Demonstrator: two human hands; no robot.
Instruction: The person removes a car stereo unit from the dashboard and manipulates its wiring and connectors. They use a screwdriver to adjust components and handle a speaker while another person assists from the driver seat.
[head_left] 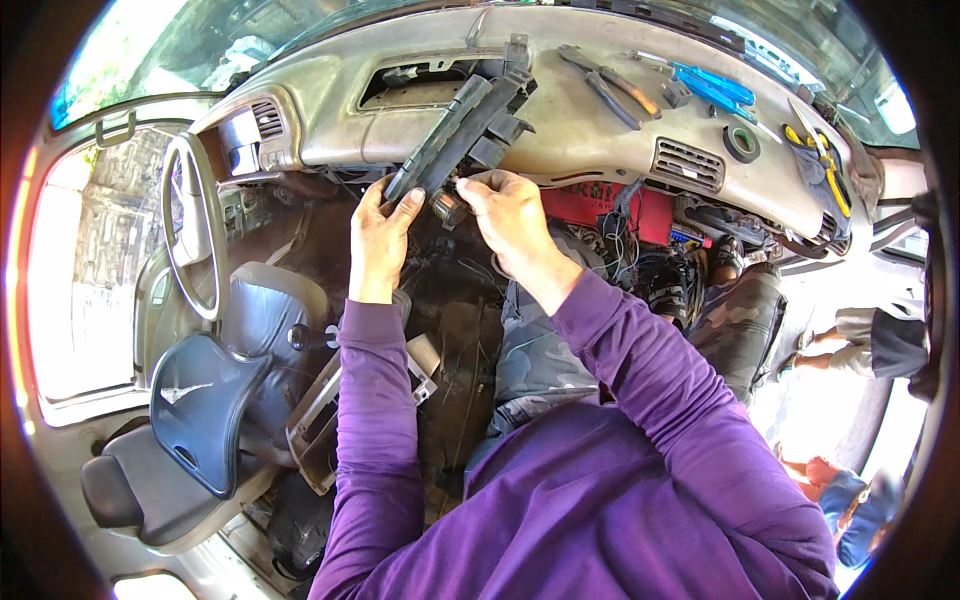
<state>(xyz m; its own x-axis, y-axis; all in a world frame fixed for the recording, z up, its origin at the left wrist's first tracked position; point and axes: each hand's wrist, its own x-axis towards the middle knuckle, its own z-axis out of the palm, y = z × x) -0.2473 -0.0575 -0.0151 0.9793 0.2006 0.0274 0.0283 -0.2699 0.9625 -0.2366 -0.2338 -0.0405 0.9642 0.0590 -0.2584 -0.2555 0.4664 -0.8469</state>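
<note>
In front of the dashboard I hold up a long black plastic housing point(452, 135), tilted, with several blocky projections along its right side. My left hand point(380, 238) is closed around its lower end, thumb on the near face. At that same end sits a small round metallic part with a coppery band point(449, 209). My right hand point(507, 215) is beside it, thumb and index finger pinched at the housing's edge by the round part. Whether the right fingers grip the round part or something thin there, I cannot make out.
On the dashboard point(330, 120) lie pliers point(608, 88), blue-handled screwdrivers point(715, 88), a black tape roll point(741, 143) and a yellow-handled tool point(830, 170). Loose wires point(622, 240) hang below, by a red panel point(650, 213). The steering wheel point(195, 225) is at left. People stand outside at right.
</note>
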